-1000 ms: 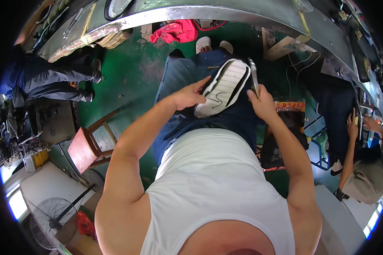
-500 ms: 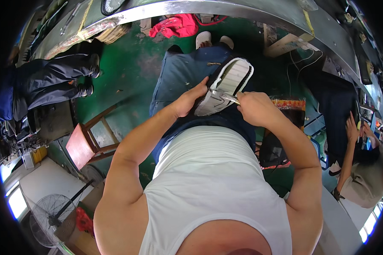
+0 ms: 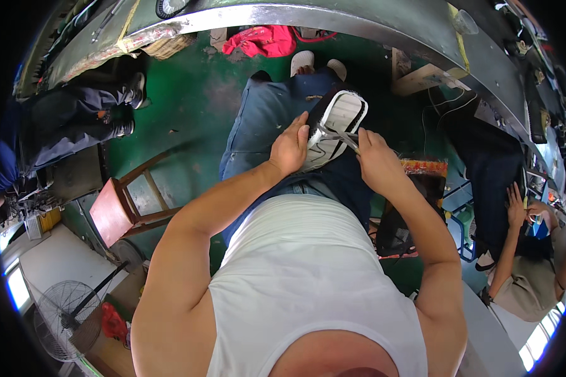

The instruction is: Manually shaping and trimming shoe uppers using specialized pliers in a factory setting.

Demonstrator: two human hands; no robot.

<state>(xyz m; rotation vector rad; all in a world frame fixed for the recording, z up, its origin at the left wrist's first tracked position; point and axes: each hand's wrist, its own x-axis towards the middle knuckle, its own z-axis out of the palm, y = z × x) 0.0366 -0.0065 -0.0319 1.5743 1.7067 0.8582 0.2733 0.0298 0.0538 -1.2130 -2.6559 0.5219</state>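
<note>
A shoe [image 3: 344,110] with a dark upper and a white underside lies tilted on my lap, its underside facing me. My left hand [image 3: 290,146] is closed around the near left side of the shoe, the fingers partly hidden behind it. In my right hand [image 3: 377,158] is a pair of metal pliers [image 3: 340,136]. My fingers wrap around the tool's handles at the right edge of the shoe. The metal head of the tool lies against the middle of the underside. Dark blue fabric [image 3: 258,119] covers my legs beneath the shoe.
A metal-edged workbench [image 3: 264,14] curves across the front. A wooden stool [image 3: 116,210] stands at left, near a wire fan [image 3: 66,317]. Red cloth [image 3: 261,41] lies under the bench. One person's legs [image 3: 75,125] show at left; another person's hands [image 3: 522,208] work at right.
The shoe has tilted and shifted slightly. The tool's head has turned against the underside, and my right hand has moved slightly right. My left hand has slid along the shoe's side.
</note>
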